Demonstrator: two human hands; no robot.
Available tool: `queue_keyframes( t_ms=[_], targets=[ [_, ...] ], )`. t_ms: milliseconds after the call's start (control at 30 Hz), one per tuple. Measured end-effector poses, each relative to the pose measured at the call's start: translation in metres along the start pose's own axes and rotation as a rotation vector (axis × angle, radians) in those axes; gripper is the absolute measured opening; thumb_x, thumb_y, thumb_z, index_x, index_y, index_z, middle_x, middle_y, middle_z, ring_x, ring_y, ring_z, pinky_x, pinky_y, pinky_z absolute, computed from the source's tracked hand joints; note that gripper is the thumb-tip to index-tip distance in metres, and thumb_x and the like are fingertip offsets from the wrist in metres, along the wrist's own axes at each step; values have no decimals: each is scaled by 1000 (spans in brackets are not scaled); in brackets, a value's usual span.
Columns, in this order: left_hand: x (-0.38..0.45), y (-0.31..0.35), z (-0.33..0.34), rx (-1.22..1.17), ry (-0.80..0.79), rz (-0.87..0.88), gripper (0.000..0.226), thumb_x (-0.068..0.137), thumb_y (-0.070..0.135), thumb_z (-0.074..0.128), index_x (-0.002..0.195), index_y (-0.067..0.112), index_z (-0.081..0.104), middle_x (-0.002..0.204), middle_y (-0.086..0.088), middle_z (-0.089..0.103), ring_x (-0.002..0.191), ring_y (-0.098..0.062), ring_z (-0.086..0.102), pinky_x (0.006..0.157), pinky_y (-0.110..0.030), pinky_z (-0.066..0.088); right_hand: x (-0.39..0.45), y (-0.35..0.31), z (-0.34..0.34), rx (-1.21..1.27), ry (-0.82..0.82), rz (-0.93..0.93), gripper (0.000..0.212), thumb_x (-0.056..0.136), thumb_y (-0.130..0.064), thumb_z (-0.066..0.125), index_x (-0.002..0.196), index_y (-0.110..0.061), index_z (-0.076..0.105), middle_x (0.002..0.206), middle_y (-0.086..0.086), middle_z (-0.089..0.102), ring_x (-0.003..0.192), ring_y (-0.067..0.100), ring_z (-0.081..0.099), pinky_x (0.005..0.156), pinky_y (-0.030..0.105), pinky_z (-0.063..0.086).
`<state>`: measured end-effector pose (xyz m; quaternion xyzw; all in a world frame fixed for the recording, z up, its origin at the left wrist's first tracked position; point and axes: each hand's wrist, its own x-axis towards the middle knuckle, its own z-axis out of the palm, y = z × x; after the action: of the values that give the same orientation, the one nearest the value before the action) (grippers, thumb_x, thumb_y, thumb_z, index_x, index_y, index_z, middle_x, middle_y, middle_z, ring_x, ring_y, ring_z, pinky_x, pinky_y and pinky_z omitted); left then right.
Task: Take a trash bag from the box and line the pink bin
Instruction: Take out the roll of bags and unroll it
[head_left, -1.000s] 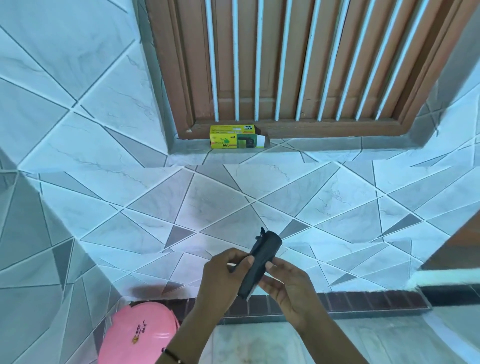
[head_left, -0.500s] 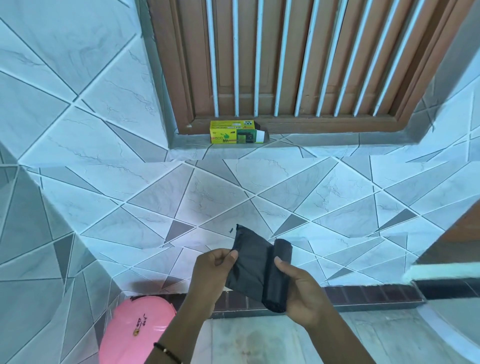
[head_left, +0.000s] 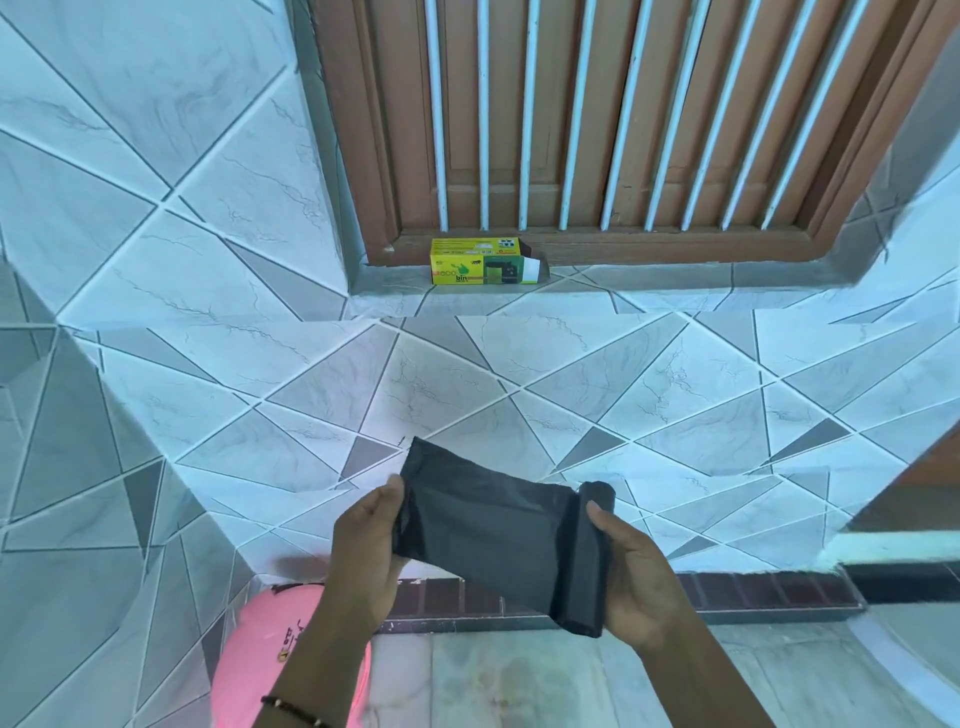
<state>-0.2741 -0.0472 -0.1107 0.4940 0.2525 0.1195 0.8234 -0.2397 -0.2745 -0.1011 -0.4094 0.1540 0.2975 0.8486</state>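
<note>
A black trash bag roll (head_left: 589, 561) is held upright in my right hand (head_left: 636, 582). A flat black sheet (head_left: 483, 519) is unrolled from it to the left, and my left hand (head_left: 366, 551) pinches its free edge. The yellow-green bag box (head_left: 480, 262) lies on the window sill above, its right flap open. The pink bin (head_left: 260, 660) sits on the floor at lower left, lid on, partly hidden by my left forearm.
A tiled wall fills the middle of the view, with a wooden barred window (head_left: 597, 130) above the sill. A dark brick strip (head_left: 727, 592) runs along the wall's foot, with pale floor tiles (head_left: 519, 680) below it.
The roll was closed between both hands a second ago. My hands have moved apart, my left pulling the sheet out leftward while my right keeps the roll.
</note>
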Motion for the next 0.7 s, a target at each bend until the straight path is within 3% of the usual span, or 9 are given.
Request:
queue_keyframes(
  t_ms=[100, 200, 233, 300, 367, 433, 533, 700],
  targets=[
    [-2, -4, 0, -507, -56, -190, 56, 83, 56, 50, 99, 4, 64, 84, -10, 75, 75, -21, 73, 60, -33, 60, 2, 2, 4, 35, -33, -6, 34, 87, -26, 55, 110, -4, 67, 110, 18, 70, 93, 34, 67, 82, 45, 52],
    [-12, -15, 9, -576, -194, -305, 94, 54, 66, 70, 117, -2, 61, 111, -21, 69, 104, -35, 66, 83, -50, 56, 3, 3, 8, 30, -56, -28, 30, 87, -24, 54, 105, -3, 67, 102, 18, 72, 84, 31, 71, 69, 41, 56],
    [-17, -18, 15, -531, -235, -328, 97, 55, 67, 68, 120, -2, 59, 118, -22, 65, 112, -37, 61, 93, -51, 50, 4, 4, 8, 27, -65, -29, 27, 87, -23, 55, 101, -2, 67, 96, 17, 73, 79, 31, 71, 66, 39, 56],
    [-25, -24, 28, -419, -260, -333, 83, 68, 61, 60, 124, 0, 55, 119, -20, 65, 110, -34, 62, 99, -47, 45, 5, 4, 10, 1, -64, -22, 22, 88, -21, 55, 92, -2, 65, 80, 16, 73, 68, 29, 71, 59, 36, 56],
    [-30, -31, 39, -240, -285, -301, 65, 77, 48, 63, 121, 2, 57, 111, -17, 69, 97, -29, 67, 88, -44, 51, 5, 6, 12, -33, -67, -12, 21, 86, -20, 57, 94, -1, 63, 79, 17, 72, 68, 29, 70, 60, 38, 57],
    [-32, -36, 47, -36, -319, -261, 59, 73, 40, 71, 118, 5, 54, 112, -15, 68, 95, -28, 68, 81, -47, 55, 8, 9, 14, -64, -78, -8, 28, 83, -20, 59, 103, 0, 60, 87, 19, 71, 75, 32, 69, 67, 41, 57],
    [-34, -42, 51, 195, -307, -184, 61, 62, 27, 84, 112, 6, 56, 107, -13, 69, 92, -26, 68, 75, -37, 56, 9, 10, 14, -122, -109, -14, 28, 85, -19, 57, 104, 1, 60, 89, 21, 71, 77, 33, 69, 70, 42, 57],
    [-29, -46, 50, 386, -179, -18, 23, 70, 6, 78, 90, 10, 70, 88, -10, 75, 78, -23, 70, 66, -30, 56, 8, 8, 13, -219, -49, -52, 48, 74, -20, 65, 113, 8, 58, 90, 22, 69, 75, 33, 67, 68, 42, 57]
  ],
)
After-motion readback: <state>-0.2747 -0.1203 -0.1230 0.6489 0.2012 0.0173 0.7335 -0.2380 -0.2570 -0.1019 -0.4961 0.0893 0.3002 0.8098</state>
